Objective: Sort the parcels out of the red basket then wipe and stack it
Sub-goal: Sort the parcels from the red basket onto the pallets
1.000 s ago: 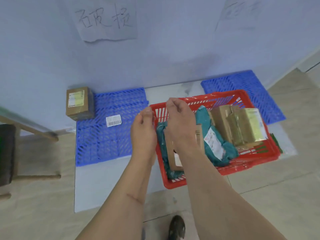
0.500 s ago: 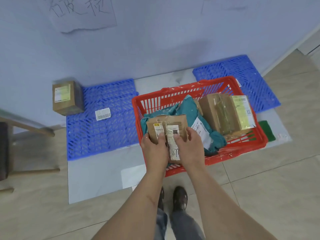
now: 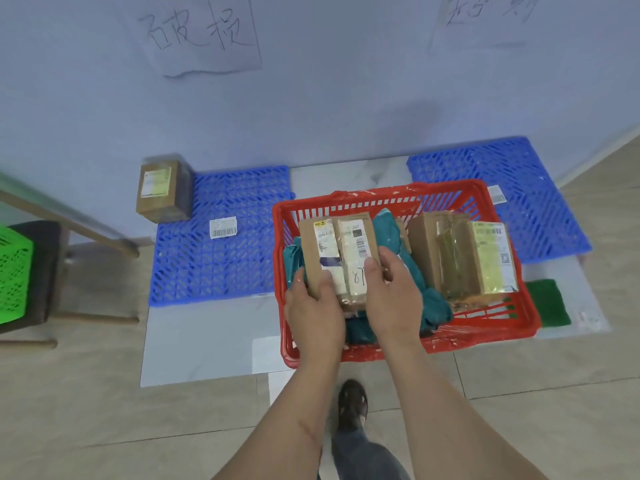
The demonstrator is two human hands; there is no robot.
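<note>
The red basket (image 3: 485,336) stands on a pale floor slab in front of me. Above its left half I hold a flat brown parcel (image 3: 337,251) with white labels, tilted up toward me. My left hand (image 3: 313,315) grips its lower left edge and my right hand (image 3: 393,299) grips its lower right edge. Under it lie teal plastic mailers (image 3: 433,304). A bigger brown box (image 3: 460,259) with a yellowish label lies in the basket's right half.
A blue grid pallet (image 3: 221,258) lies left of the basket with a brown box (image 3: 162,190) at its far corner and a barcode label (image 3: 223,227). Another blue pallet (image 3: 512,192) lies behind right. A green cloth (image 3: 549,303), a green basket (image 3: 14,275), wall signs.
Both hands reached into the basket, took hold of the flat brown parcel and lifted it up out of the teal mailers. The camera has pulled back and tilted.
</note>
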